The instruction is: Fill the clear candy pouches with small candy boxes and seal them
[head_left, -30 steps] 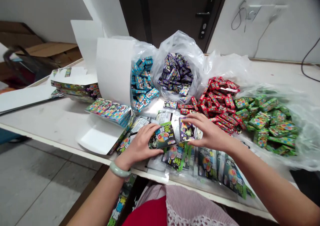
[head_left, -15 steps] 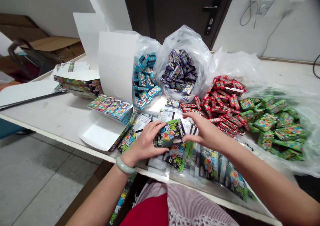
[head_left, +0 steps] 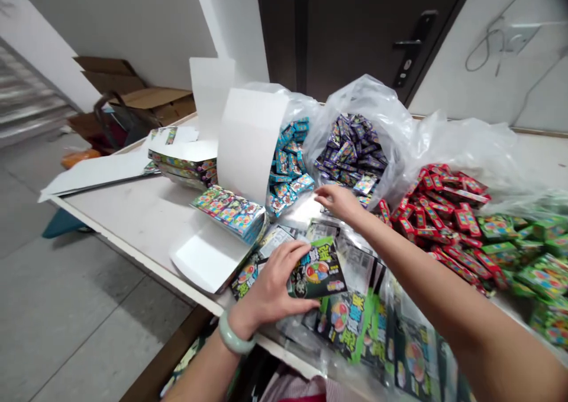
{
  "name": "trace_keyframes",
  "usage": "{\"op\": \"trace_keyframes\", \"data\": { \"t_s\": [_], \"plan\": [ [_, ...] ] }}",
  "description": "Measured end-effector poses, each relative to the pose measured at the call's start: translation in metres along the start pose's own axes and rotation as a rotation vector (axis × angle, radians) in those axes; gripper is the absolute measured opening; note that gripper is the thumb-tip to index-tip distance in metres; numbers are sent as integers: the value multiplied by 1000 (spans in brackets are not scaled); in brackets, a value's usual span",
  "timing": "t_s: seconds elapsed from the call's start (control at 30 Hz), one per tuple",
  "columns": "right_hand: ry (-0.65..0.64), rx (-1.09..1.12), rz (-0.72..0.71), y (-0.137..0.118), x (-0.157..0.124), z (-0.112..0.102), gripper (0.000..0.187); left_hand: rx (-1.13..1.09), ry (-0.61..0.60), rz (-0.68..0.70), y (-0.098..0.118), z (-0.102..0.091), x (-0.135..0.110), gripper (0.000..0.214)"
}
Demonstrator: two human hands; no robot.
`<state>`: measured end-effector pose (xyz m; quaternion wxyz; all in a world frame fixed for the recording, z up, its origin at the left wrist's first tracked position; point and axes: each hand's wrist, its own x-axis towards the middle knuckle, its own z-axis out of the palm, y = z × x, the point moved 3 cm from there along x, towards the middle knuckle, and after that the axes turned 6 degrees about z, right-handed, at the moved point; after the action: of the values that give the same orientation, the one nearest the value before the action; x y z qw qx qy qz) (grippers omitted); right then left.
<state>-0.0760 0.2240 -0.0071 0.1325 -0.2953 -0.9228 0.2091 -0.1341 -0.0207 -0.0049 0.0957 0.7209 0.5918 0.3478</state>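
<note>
My left hand (head_left: 279,280), with a pale green bangle on its wrist, grips a black-and-green candy packet (head_left: 317,272) between thumb and fingers. Under it, more black-and-green packets (head_left: 344,319) lie spread along the table edge. My right hand (head_left: 339,203) is stretched out past the packet, its fingers slightly apart and nothing visible in them. Its fingertips point towards the small blue boxes (head_left: 288,168) spilling from a clear bag. Just behind that hand, small purple boxes (head_left: 352,147) fill another clear bag.
Small red boxes (head_left: 444,212) and green boxes (head_left: 532,260) are heaped at the right. Left of my hands lies an open display carton (head_left: 208,254) holding a row of colourful boxes (head_left: 231,209). Behind it are stacked cartons (head_left: 184,165) and an upright white flap (head_left: 248,141).
My right hand has left the packet's right side and moved away, towards the blue boxes. My left hand keeps hold of the packet. The view has turned left.
</note>
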Motion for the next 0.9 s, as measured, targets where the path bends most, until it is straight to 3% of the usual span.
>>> {"op": "trace_keyframes", "data": {
  "t_s": [0.07,0.17,0.33,0.43,0.53,0.73,0.83,0.9],
  "plan": [
    [3,-55,-31,-10,40,20,27,15,-10,-5,1,-3,-2,91],
    [0,-104,-64,-17,75,41,31,39,-5,-42,-2,-6,-6,93],
    [-26,-39,-94,-3,76,39,21,41,15,-71,-12,-11,-12,93],
    [-7,60,-36,10,48,20,23,34,16,-79,-18,-13,-13,91],
    [-12,171,34,21,-2,-1,30,40,40,-86,-22,-13,-11,87],
    [-129,728,151,43,-107,-57,33,54,34,-39,-19,-8,-3,80],
    [-268,506,78,50,-130,-74,21,82,26,-43,-14,-6,2,79],
    [-410,300,-31,50,-138,-72,22,90,7,-27,-8,-2,6,78]
  ]
}}
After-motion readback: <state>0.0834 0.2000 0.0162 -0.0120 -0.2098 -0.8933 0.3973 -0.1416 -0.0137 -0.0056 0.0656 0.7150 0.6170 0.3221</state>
